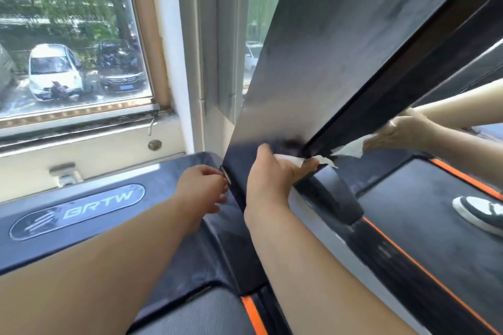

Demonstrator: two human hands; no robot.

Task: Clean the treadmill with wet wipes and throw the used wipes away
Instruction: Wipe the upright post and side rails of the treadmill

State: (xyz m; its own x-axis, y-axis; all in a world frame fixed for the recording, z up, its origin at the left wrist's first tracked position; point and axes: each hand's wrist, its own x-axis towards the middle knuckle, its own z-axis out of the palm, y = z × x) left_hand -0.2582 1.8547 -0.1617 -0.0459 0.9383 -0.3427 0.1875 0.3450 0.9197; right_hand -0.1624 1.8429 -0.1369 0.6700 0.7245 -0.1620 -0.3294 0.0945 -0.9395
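A dark treadmill fills the lower view, its motor cover [152, 179] bearing a BRTW logo. A wide dusty black upright post [313, 57] rises from the cover's right end. My right hand [272, 179] grips a white wet wipe [292, 160] and presses it on the post's base, the thumb lying on the post's face. My left hand [202, 190] is at the post's left edge near the bottom, curled fingers pinching that edge. Part of the wipe is hidden under my fingers.
A mirror [462, 76] to the right reflects a hand with the wipe and a black-and-white shoe [479, 212]. A window [68, 35] with a dirty sill looks out on parked cars. The grey belt [206, 315] and an orange stripe [253, 315] lie at the bottom.
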